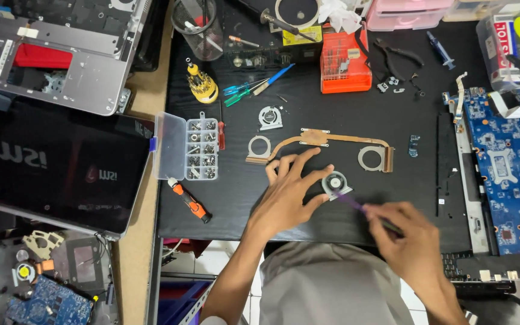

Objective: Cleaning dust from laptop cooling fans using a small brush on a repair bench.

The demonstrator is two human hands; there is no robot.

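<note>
While the small round fan [335,183] lies flat on the black mat [356,114], the left hand [287,195] pins its rim with spread fingertips so it cannot spin; the right hand [407,241] pinches a purple tool [356,203], tip on the fan. Just beyond the fingertips lies a copper heat pipe [326,141], with a screw box [194,147] further left.

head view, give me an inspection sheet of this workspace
surface: black mat on a wooden bench.
job's things: small round fan on the mat; copper heat pipe behind it.
clutter: clear screw box, orange screwdriver, orange case, second fan.
hands: left hand steadies the fan; right hand holds a thin purple tool to it.
cables: white ribbon cable.
surroundings: blue circuit board, closed black laptop.
</note>
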